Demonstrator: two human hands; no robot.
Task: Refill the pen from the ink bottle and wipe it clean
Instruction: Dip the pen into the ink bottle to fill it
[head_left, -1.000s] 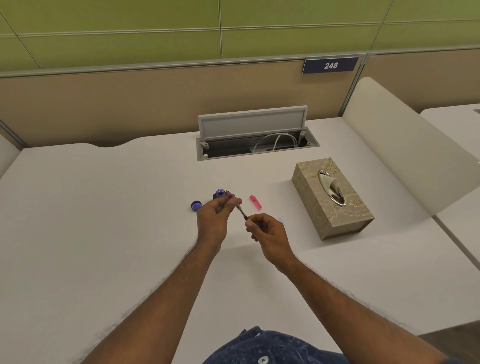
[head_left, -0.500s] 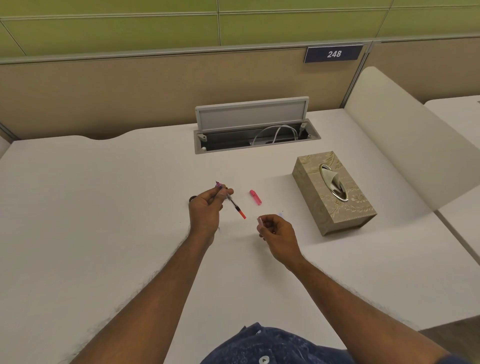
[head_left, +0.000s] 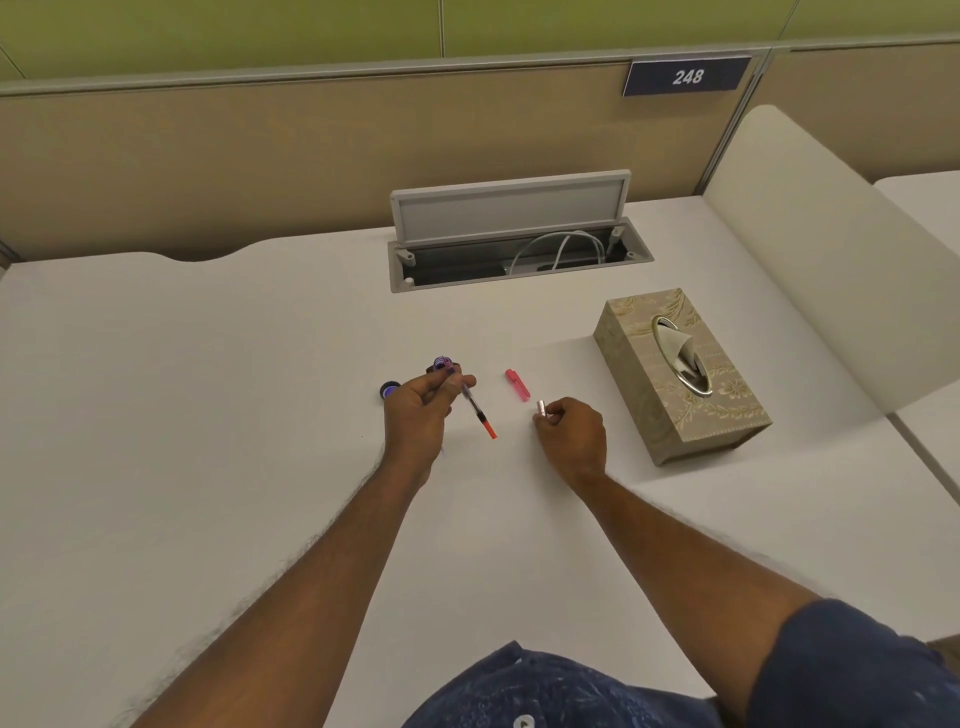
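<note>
My left hand (head_left: 418, 415) pinches a thin pen refill (head_left: 475, 408) with an orange end, held slanted over the desk. Just behind that hand sits the small ink bottle (head_left: 442, 363), purple at its mouth, partly hidden by my fingers. Its dark cap (head_left: 389, 389) lies to the left of the hand. My right hand (head_left: 574, 434) grips a small pinkish pen part (head_left: 541, 409) between thumb and fingers. A pink pen cap (head_left: 517, 385) lies on the white desk (head_left: 208, 415) between the two hands.
A beige patterned tissue box (head_left: 680, 374) with a tissue sticking out stands to the right of my right hand. Behind the objects, a cable tray (head_left: 519, 254) is set into the desk with its lid (head_left: 511, 208) raised. A curved divider (head_left: 831, 270) bounds the right side.
The hands have pulled apart: the left keeps the refill, the right has carried the small pen part away to the right. The ink bottle and its cap show again behind the left hand.
</note>
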